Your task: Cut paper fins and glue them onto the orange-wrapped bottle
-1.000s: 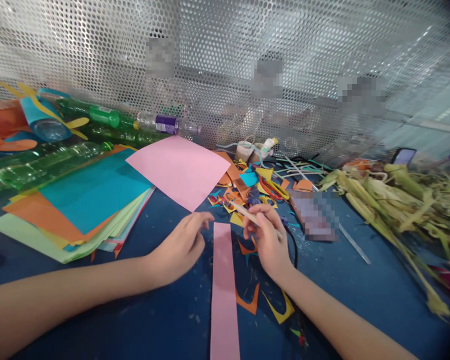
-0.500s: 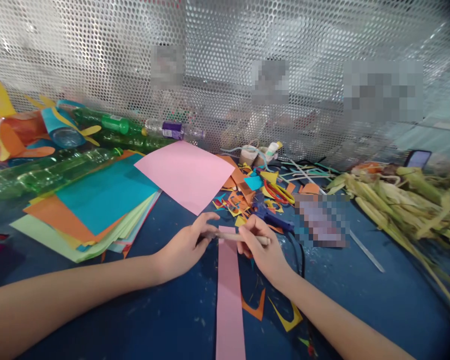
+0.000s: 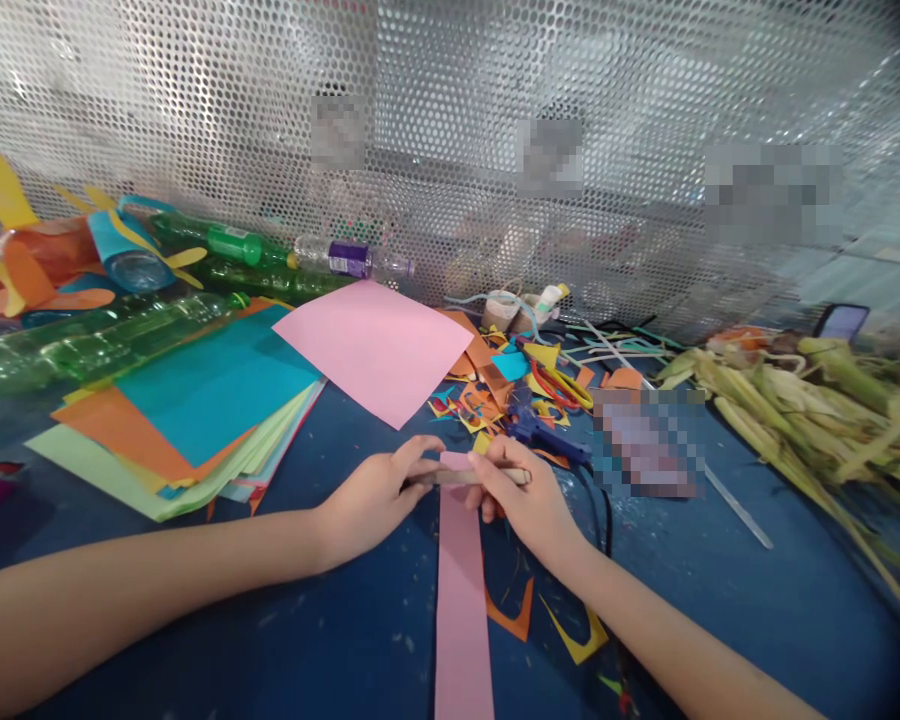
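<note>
A thin beige rod (image 3: 461, 478), perhaps a rolled tube, lies crosswise over the far end of a long pink paper strip (image 3: 463, 610). My left hand (image 3: 375, 502) pinches the rod's left end between thumb and fingers. Around its right part, my right hand (image 3: 529, 500) is closed, thumb on the near side. A short bit of pink paper shows just beyond the rod, between both hands. The strip runs down towards me on the blue table (image 3: 307, 640). Past the hands lies a large pink sheet (image 3: 375, 350).
Coloured paper sheets (image 3: 217, 390) are stacked at left, with green bottles (image 3: 120, 340) behind. Paper scraps (image 3: 480, 400), scissors with yellow-red handles (image 3: 559, 385) and a blue glue gun (image 3: 544, 432) lie beyond my right hand. Dry husks (image 3: 810, 400) sit far right. Perforated metal (image 3: 435, 120) stands behind.
My left fingers have closed further round the rod's left end, and my right hand has shifted slightly left. The pink paper beyond the rod looks raised against it. The view has shifted a little.
</note>
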A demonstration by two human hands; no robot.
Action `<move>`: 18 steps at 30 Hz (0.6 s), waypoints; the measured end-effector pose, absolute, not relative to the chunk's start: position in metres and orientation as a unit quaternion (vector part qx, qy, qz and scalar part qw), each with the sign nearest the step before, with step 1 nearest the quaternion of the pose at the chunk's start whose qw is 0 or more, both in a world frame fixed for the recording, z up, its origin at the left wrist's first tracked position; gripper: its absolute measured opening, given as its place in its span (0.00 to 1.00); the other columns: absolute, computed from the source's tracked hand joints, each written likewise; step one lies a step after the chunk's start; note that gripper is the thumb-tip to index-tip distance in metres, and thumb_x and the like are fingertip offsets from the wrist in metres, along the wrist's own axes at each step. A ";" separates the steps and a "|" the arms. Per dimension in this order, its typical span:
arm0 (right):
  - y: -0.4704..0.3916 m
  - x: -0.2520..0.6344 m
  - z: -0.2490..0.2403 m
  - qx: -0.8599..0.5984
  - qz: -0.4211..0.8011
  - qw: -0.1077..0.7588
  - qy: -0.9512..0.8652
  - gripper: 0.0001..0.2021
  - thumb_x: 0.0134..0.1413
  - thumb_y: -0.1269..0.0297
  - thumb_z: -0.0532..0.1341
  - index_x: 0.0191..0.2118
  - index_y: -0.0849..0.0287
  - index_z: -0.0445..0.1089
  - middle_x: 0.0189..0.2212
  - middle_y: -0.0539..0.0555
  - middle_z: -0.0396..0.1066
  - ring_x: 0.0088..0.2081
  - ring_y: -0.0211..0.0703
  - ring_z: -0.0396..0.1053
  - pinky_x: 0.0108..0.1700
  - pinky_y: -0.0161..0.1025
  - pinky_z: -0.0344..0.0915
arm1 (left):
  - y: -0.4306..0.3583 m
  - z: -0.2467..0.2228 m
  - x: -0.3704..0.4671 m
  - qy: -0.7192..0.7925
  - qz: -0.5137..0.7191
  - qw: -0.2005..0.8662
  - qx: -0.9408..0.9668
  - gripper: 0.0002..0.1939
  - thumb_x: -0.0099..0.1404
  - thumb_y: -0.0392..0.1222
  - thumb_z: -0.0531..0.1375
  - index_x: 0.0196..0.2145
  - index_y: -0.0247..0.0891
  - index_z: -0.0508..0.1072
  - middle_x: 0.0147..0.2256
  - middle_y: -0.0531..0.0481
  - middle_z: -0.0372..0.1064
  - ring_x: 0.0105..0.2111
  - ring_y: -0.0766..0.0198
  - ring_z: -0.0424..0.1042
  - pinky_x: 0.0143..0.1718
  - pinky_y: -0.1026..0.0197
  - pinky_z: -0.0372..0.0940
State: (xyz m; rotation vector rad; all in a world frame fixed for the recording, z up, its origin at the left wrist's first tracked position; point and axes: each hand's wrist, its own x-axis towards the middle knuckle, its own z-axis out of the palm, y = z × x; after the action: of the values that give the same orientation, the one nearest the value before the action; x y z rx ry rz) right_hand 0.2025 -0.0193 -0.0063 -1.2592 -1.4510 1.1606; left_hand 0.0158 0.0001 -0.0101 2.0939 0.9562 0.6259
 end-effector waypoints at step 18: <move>-0.013 0.227 0.022 -0.551 0.305 0.477 -0.613 0.14 0.59 0.54 0.47 0.30 0.57 0.60 0.15 0.47 0.64 0.17 0.36 0.62 0.20 0.31 0.59 | 0.007 -0.001 0.013 0.389 0.257 0.204 0.861 0.21 0.63 0.36 0.51 0.54 0.40 0.55 0.53 0.46 0.60 0.54 0.61 0.59 0.54 0.55 0.55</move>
State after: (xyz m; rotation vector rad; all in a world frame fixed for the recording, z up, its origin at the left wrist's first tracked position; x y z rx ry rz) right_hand 0.2271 -0.0128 0.0220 -1.3469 -1.4966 0.7441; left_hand 0.0130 0.0065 -0.0012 2.4007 1.0836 0.7172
